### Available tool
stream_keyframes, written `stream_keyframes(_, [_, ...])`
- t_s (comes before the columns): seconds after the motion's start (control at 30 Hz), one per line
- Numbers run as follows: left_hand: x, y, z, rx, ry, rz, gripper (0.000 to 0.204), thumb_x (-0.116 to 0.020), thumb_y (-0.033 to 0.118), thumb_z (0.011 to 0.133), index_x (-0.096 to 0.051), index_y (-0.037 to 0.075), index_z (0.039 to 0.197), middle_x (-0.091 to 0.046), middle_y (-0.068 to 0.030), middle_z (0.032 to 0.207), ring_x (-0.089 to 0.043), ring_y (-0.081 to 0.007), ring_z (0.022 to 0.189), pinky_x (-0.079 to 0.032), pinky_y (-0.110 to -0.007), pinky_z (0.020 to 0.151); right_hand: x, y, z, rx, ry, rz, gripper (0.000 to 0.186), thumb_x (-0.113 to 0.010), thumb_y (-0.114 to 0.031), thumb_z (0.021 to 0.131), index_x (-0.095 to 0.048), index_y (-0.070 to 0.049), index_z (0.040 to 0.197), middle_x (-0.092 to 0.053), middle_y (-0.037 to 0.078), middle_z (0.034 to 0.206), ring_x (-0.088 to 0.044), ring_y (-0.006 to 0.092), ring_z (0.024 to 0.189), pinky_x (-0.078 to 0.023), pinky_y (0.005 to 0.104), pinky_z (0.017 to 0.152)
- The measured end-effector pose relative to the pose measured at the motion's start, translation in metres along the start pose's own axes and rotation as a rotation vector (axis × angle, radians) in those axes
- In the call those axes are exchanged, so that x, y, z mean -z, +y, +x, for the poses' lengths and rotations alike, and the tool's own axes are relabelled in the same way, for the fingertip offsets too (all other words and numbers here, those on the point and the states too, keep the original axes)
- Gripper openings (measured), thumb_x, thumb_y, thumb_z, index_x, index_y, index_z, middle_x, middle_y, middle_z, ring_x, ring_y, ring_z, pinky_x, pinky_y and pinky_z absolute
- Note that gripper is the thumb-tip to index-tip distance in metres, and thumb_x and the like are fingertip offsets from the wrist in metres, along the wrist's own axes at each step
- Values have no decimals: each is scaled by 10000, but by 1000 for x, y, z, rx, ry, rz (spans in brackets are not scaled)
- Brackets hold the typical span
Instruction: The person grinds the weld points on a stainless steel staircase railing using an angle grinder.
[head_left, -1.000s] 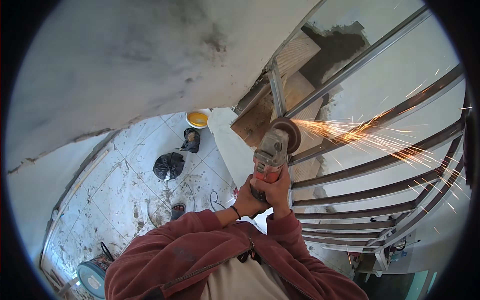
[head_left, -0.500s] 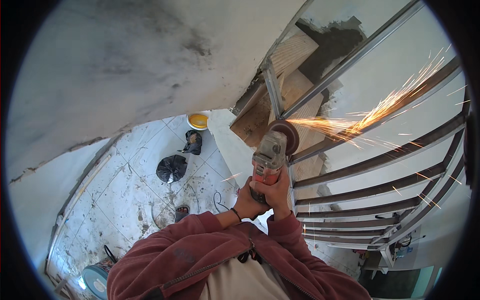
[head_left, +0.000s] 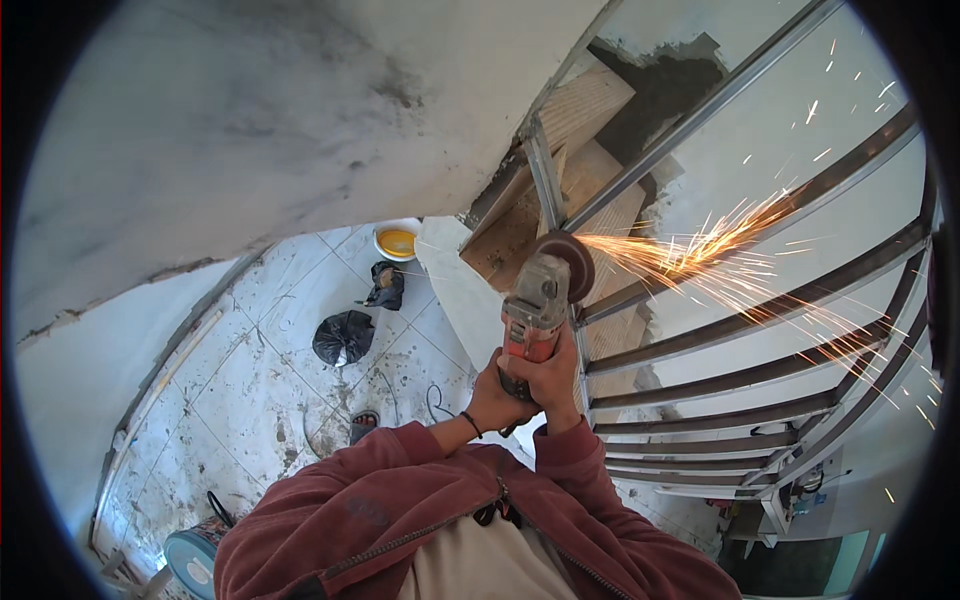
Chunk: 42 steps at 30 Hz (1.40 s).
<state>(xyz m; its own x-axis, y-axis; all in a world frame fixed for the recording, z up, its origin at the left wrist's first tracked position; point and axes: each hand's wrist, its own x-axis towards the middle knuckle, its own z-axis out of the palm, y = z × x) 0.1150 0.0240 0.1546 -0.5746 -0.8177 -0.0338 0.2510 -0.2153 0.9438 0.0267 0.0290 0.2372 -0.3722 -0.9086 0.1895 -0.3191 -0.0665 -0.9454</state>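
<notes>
Both my hands grip an angle grinder [head_left: 532, 305] with a red and dark grey body. My left hand [head_left: 495, 400], with a dark band at its wrist, wraps the rear of the body. Pressed close beside it, my right hand [head_left: 553, 378] is closed around the grinder's right side. The dark disc [head_left: 577, 265] is at a joint of a metal railing [head_left: 650, 160], where a long bar meets a short post [head_left: 545, 180]. Orange sparks [head_left: 700, 250] stream from there to the right. The exact contact point is partly hidden by the disc.
Curved railing bars [head_left: 740, 335] fill the right side. Wooden steps [head_left: 590, 185] lie beyond the joint, and a stained wall [head_left: 250, 120] rises at upper left. On the dirty tiled floor are black bags [head_left: 343, 337], a bowl with yellow inside [head_left: 398, 243] and a teal-lidded container [head_left: 192, 560].
The grinder has shifted very slightly left and up, with both hands still on it. The spark spray has spread wider and reaches lower along the railing bars.
</notes>
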Motion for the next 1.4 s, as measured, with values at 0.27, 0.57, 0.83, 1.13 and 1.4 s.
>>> stream_keyframes(0.27, [5,0,-5,42,-26,36,882,-865,309,526,-406,23,1223,-597,-158,1119,-613,-251,1033,-488,-358,890,0,-1,3,-23,-53,-48,715,-789,-43,558,-473,-18,1199,-596,77,1109,-581,169,1004,-462,303,871])
stream_keyframes(0.57, [-12,3,-20,-20,-101,62,858,-858,249,553,-397,22,1240,-582,-141,1136,-598,-237,1041,-489,-358,885,18,5,-30,-38,60,54,761,-842,-116,559,-467,-20,1214,-590,82,1115,-577,181,1006,-458,312,879])
stream_keyframes(0.83, [-15,2,-16,-87,-74,6,821,-840,136,571,-397,22,1252,-566,-118,1173,-587,-213,1056,-491,-339,887,19,-1,-24,-86,9,-46,780,-866,-202,549,-470,8,1188,-603,113,1078,-588,192,979,-460,328,879])
stream_keyframes(1.13, [-6,-10,-1,-146,-99,31,794,-835,113,566,-420,28,1237,-567,-108,1173,-575,-198,1072,-483,-347,906,13,-1,-10,38,39,-131,668,-834,-242,568,-469,6,1071,-660,176,925,-668,277,859,-508,347,763])
stream_keyframes(1.4, [-4,-3,5,-124,-73,-20,755,-877,125,524,-519,13,1178,-597,-117,1140,-598,-220,1044,-489,-368,887,11,-3,-4,26,37,-185,675,-835,-252,574,-459,0,1074,-658,184,930,-671,296,861,-510,354,759])
